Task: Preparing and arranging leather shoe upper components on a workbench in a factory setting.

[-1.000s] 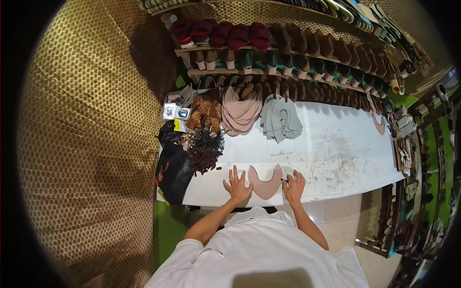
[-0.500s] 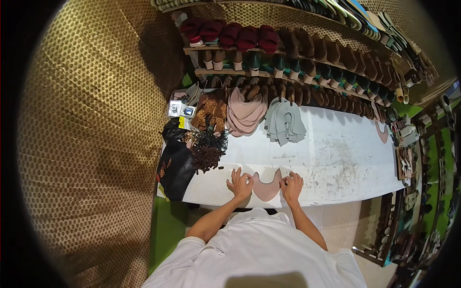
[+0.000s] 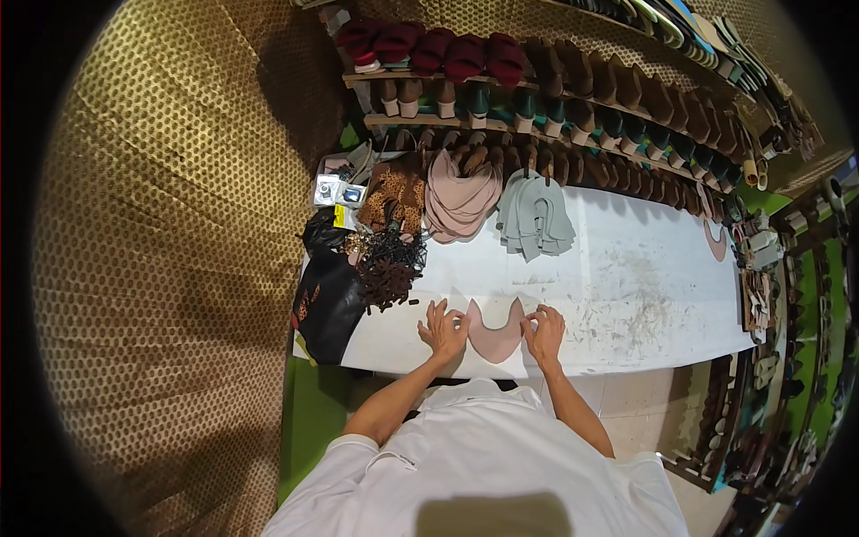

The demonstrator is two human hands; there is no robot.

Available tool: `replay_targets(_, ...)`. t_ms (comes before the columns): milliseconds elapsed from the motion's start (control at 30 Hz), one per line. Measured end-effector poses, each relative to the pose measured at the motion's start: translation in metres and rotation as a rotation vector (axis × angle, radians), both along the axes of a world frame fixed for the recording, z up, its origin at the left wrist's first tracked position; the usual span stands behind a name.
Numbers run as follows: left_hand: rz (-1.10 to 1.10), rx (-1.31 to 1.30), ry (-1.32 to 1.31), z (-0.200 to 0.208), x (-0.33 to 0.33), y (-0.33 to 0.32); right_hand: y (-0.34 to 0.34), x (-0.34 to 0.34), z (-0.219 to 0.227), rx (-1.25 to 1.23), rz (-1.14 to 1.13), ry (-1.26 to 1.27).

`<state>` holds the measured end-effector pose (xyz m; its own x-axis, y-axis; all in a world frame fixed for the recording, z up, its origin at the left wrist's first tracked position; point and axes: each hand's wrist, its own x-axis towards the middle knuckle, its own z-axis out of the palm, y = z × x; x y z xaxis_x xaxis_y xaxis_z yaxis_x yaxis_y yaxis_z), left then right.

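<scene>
A pink U-shaped shoe-upper piece [image 3: 495,344] is at the near edge of the white-covered table, its two pointed ends facing away from me. My left hand [image 3: 444,329] is at its left side, thumb and forefinger pinched at the edge and the other fingers fanned out. On the opposite side my right hand [image 3: 544,334] pinches the right edge in the same way, its remaining fingers curled loosely. Beyond my hands are a stack of pink upper pieces [image 3: 461,201] and a pile of grey ones [image 3: 535,219].
To the left are a black plastic bag [image 3: 327,300], a heap of small dark brown pieces [image 3: 391,285] and leopard-print material [image 3: 391,199]. Shelves of shoes [image 3: 479,98] line the back. Another pink piece [image 3: 715,240] lies at the table's far right. A patterned gold wall [image 3: 179,268] rises at left.
The pink piece now looks flatter, with its left point more upright. Both hands remain at its sides, with the fingers shifted slightly. The whole view has tilted a little.
</scene>
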<state>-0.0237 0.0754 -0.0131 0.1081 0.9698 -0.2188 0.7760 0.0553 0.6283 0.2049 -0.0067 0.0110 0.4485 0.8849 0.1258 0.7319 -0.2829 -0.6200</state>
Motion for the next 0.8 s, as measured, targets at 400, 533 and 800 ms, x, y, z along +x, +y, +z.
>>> replay_targets(400,-0.065,0.054,0.028,-0.008,-0.026,-0.016,-0.043,0.023,-0.011,0.002,0.043,-0.128)
replay_targets(533,-0.123,0.09,0.056,-0.01,-0.036,-0.023,-0.056,0.023,-0.006,-0.007,0.037,-0.113)
replay_targets(800,-0.135,0.051,0.107,-0.004,-0.03,-0.022,-0.033,-0.002,0.001,0.001,0.069,-0.2)
